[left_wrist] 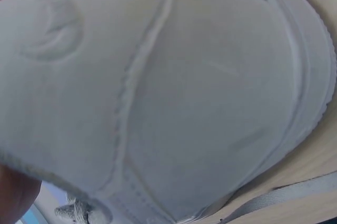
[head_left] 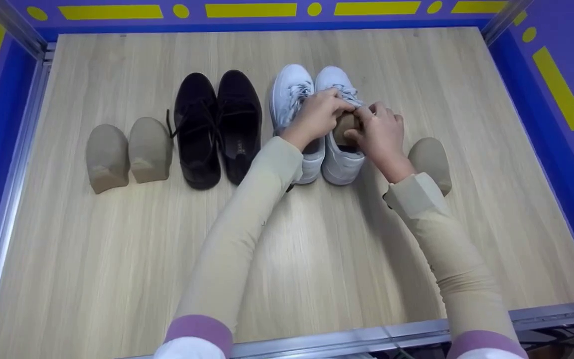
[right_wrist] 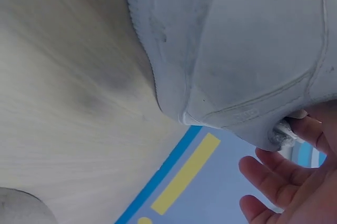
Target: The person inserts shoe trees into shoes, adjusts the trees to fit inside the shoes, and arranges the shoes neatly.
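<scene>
A pair of white sneakers stands side by side, toes away from me. In the head view, both my hands are at the opening of the right white sneaker [head_left: 343, 167]. My left hand [head_left: 319, 112] grips it by the tongue and laces. My right hand [head_left: 381, 132] holds the opening's right edge, its thumb over a brownish foot-shaped shoe insert [head_left: 345, 127] partly inside. My left forearm partly hides the left white sneaker [head_left: 287, 89]. The left wrist view shows a white sneaker's side [left_wrist: 210, 92] close up; in the right wrist view, curled fingers [right_wrist: 274, 176] are beside the lace edge.
Two beige foot-shaped inserts [head_left: 107, 154] stand at the left, and another beige insert [head_left: 429, 159] lies right of my right hand. A pair of black lace-up shoes [head_left: 197, 134] stands left of the white ones. Blue-purple panels [head_left: 247, 22] border the wooden tabletop [head_left: 117, 259].
</scene>
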Demonstrator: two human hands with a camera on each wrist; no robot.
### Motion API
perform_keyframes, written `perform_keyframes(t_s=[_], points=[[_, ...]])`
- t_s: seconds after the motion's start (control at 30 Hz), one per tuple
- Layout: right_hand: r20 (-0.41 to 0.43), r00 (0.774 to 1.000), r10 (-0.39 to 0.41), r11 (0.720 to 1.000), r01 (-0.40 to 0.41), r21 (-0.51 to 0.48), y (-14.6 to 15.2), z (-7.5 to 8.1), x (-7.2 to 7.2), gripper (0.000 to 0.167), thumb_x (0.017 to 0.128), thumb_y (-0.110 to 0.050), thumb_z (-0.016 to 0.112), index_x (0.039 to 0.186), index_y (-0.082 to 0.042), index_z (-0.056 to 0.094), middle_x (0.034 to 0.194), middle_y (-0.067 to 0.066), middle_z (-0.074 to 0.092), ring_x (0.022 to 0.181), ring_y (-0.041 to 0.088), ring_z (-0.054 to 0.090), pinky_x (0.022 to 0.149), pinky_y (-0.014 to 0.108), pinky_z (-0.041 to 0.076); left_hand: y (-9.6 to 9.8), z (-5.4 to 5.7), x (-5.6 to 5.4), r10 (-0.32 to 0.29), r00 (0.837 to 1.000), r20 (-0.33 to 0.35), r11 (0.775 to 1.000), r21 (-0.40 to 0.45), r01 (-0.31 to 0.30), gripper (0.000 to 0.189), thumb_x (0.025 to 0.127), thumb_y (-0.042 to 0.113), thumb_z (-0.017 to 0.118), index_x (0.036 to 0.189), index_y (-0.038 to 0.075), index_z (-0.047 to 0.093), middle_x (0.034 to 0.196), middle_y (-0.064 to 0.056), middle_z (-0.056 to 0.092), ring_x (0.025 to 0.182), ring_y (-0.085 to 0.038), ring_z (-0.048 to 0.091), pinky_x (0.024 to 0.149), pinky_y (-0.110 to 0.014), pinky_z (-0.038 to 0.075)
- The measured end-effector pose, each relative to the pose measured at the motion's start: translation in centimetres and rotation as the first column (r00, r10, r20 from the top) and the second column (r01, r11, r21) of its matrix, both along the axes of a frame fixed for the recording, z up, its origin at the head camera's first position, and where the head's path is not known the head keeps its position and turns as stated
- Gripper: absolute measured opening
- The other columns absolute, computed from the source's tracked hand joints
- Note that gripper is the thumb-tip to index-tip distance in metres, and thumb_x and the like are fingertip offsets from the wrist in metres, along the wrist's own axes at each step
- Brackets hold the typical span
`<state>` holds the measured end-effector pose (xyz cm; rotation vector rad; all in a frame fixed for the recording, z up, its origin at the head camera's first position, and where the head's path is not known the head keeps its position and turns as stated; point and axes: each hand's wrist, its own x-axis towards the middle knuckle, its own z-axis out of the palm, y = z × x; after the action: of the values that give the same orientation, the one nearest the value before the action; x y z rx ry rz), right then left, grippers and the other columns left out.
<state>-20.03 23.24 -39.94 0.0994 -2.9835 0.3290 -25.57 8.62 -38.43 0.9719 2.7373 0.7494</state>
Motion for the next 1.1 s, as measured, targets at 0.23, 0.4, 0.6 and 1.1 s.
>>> perform_keyframes(t_s=[0.23, 0.4, 0.6, 1.1], points=[[0.003, 1.0, 0.01, 1.0, -0.01, -0.021, 0.3, -0.3, -0.2, 0.037, 0.071, -0.037, 0.068, 0.092, -0.009, 0.056, 0.094, 0.015, 0.052, 0.084, 0.035, 0.053, 0.075, 0.051, 0.037, 0.1, -0.2, 0.0, -0.003, 1.0, -0.008, 1.0, -0.001, 0.003, 0.032, 0.09, 0.009, 0.044, 0.115, 0.021, 0.061, 0.104, -0.003, 0.054, 0.092, -0.016, 0.049, 0.083, -0.026, 0.04], [0.0, 1.0, 0.028, 0.999, -0.028, -0.028, 0.6, -0.7, -0.3, 0.037, 0.072, -0.036, 0.069, 0.095, -0.01, 0.057, 0.094, 0.016, 0.052, 0.083, 0.035, 0.052, 0.074, 0.051, 0.037, 0.2, -0.2, 0.0, -0.006, 1.0, -0.026, 1.0, -0.019, 0.006, 0.032, 0.091, 0.009, 0.043, 0.115, 0.022, 0.06, 0.106, -0.003, 0.054, 0.095, -0.017, 0.05, 0.084, -0.027, 0.04], [-0.008, 0.998, 0.06, 0.997, -0.06, -0.043, 0.9, -1.0, -0.3, 0.037, 0.072, -0.035, 0.069, 0.098, -0.011, 0.057, 0.094, 0.016, 0.05, 0.081, 0.034, 0.051, 0.07, 0.049, 0.039, 0.2, -0.2, 0.0, -0.008, 0.999, -0.043, 0.999, -0.037, 0.006, 0.033, 0.091, 0.009, 0.043, 0.115, 0.023, 0.061, 0.106, -0.002, 0.054, 0.094, -0.017, 0.05, 0.084, -0.028, 0.04], [-0.005, 0.989, 0.149, 0.986, -0.148, 0.078, 1.6, -0.9, 0.0, 0.04, 0.079, -0.039, 0.061, 0.105, -0.01, 0.054, 0.095, 0.019, 0.053, 0.08, 0.036, 0.054, 0.071, 0.051, 0.04, 0.5, -0.3, 0.0, -0.001, 0.999, -0.042, 0.999, -0.045, -0.001, 0.032, 0.091, 0.012, 0.044, 0.115, 0.025, 0.06, 0.106, 0.0, 0.054, 0.096, -0.016, 0.049, 0.085, -0.028, 0.039]])
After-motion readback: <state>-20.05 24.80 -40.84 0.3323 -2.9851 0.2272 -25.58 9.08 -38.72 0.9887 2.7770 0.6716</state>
